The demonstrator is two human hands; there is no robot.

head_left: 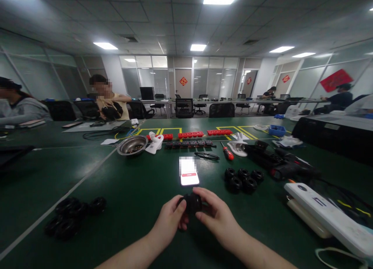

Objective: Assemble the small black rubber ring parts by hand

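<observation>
Between my two hands, above the green table (140,206), is a black round part (192,203) that looks like a small wheel. My left hand (170,216) grips its left side, thumb on top. My right hand (214,210) has its fingers and thumb closed round the right side. Just beyond lies a phone (189,172) with a lit screen. Several similar black wheels (244,179) sit in a group to the right. More black wheels (70,214) are piled to the left, some on top of others.
Farther back are a metal bowl (132,145) with small pieces, red blocks (190,134), a black strip (189,144), glasses (206,156) and a screwdriver (227,151). A white device (329,214) and black equipment (279,164) occupy the right side. A person (107,100) sits across the table.
</observation>
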